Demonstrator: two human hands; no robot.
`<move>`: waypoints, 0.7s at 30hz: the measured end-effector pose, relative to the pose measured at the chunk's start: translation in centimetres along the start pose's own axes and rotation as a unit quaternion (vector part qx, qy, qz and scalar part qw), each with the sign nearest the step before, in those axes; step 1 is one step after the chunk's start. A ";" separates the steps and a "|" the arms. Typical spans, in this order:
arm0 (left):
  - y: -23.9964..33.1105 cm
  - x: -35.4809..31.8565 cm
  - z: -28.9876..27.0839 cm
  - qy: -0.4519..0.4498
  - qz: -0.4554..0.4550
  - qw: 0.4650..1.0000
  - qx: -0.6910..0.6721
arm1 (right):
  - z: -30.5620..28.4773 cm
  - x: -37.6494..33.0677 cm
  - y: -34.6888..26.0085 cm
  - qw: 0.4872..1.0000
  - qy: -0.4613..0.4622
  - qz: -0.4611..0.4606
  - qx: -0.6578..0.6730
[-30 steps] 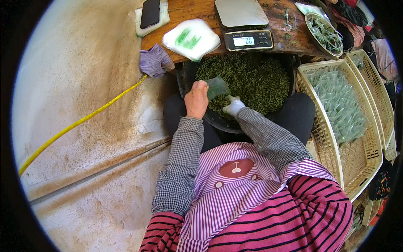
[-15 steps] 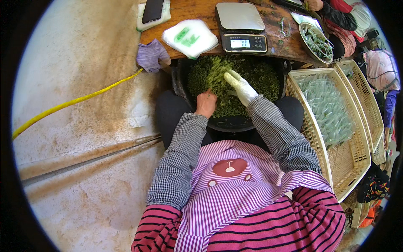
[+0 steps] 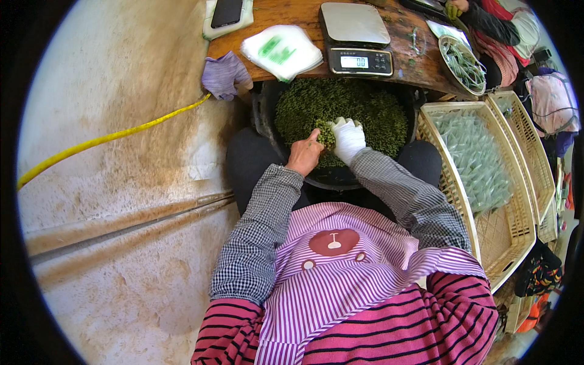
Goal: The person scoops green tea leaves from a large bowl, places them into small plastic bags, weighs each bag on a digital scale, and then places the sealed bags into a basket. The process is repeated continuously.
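Note:
A black tub (image 3: 263,118) between my knees is heaped with small green plant bits (image 3: 365,100), fine and beady; I cannot tell their exact kind. My left hand (image 3: 305,154), bare, is closed at the left of a lighter green clump (image 3: 326,135), its index finger lying along it and its other fingers partly hidden. On the clump's right side, my right hand (image 3: 348,140) in a white glove has its fingers curled over it. Both hands are low over the heap and close together.
Beyond the tub, the wooden table (image 3: 407,73) bears a digital scale (image 3: 356,30), white plastic bags (image 3: 281,52), a phone (image 3: 227,12) and a basket (image 3: 462,64). A purple glove (image 3: 225,74) hangs at its left edge. Right: a crate (image 3: 480,243) with clear packets (image 3: 474,158). Left: a yellow hose (image 3: 115,137).
The raised, motion-blurred green clump has come down to the heap, nearer to me. My gloved right hand has lowered and curled its fingers; my left hand has shifted slightly right.

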State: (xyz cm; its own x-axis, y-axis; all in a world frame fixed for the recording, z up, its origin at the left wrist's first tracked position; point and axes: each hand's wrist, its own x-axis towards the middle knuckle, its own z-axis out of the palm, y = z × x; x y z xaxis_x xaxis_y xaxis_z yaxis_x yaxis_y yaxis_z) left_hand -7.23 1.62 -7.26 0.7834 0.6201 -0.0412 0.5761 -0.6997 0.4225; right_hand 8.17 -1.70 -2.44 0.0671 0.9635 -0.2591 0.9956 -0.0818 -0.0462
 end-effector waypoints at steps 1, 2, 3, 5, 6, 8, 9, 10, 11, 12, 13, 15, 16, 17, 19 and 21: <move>-0.2 0.0 0.2 0.021 0.003 1.000 -0.005 | 0.1 -0.6 0.7 0.987 0.030 -0.012 0.157; -0.1 0.0 -0.1 0.044 0.006 0.999 -0.009 | 1.2 -0.1 2.2 0.937 -0.005 -0.033 0.347; 0.0 -0.3 -0.2 0.069 0.001 0.998 -0.013 | -0.6 0.3 3.5 0.853 -0.139 0.002 0.503; 0.3 -0.1 -0.4 0.032 -0.010 0.999 -0.021 | -1.6 0.7 4.8 0.700 -0.216 0.079 0.676; 0.4 0.1 -0.5 0.013 -0.014 1.000 -0.023 | -1.8 0.7 4.7 0.705 -0.209 0.102 0.670; 0.5 -0.1 -0.6 0.026 0.015 0.999 -0.017 | 0.1 1.4 3.7 0.775 -0.212 0.089 0.588; 0.5 -0.3 -0.7 0.033 0.028 0.999 -0.013 | 0.5 1.2 3.0 0.791 -0.170 0.144 0.570; 0.5 -0.5 -0.8 0.036 0.052 0.998 -0.022 | 0.7 1.2 2.7 0.854 -0.155 0.114 0.483; 0.6 -0.7 -1.2 0.040 0.075 0.996 -0.032 | 0.4 1.1 2.4 0.907 -0.139 0.083 0.390; 0.7 -0.9 -1.4 0.043 0.098 0.993 -0.042 | 0.3 1.0 2.0 0.948 -0.121 0.051 0.291; 0.8 -0.8 -1.3 0.046 0.126 0.990 -0.037 | 0.5 0.6 1.1 0.989 -0.028 0.011 0.143; 1.4 -0.2 -1.0 0.054 0.185 0.981 -0.031 | 3.2 0.3 0.8 0.996 0.073 -0.042 -0.027; 1.6 -0.1 -0.9 0.063 0.197 0.978 -0.040 | 5.0 0.5 1.1 0.991 0.105 -0.053 -0.067; 1.6 -0.2 -0.9 0.072 0.204 0.975 -0.048 | 4.6 0.3 0.9 0.996 0.036 -0.051 -0.070; 1.3 -0.5 -1.2 0.080 0.210 0.973 -0.047 | 3.1 1.3 3.5 0.968 -0.121 -0.015 0.218; 1.0 -0.5 -1.8 0.084 0.201 0.975 -0.032 | -0.4 0.2 5.5 0.816 -0.238 0.113 0.515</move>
State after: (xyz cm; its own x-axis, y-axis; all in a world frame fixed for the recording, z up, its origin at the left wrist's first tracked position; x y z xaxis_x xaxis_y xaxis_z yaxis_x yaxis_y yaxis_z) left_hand -7.48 1.26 -5.15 0.8907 0.3534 0.2858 0.2105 -0.8781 0.4297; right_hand 13.73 -1.87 -2.38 -0.0355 0.7053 -0.7081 0.3624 -0.6512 -0.6668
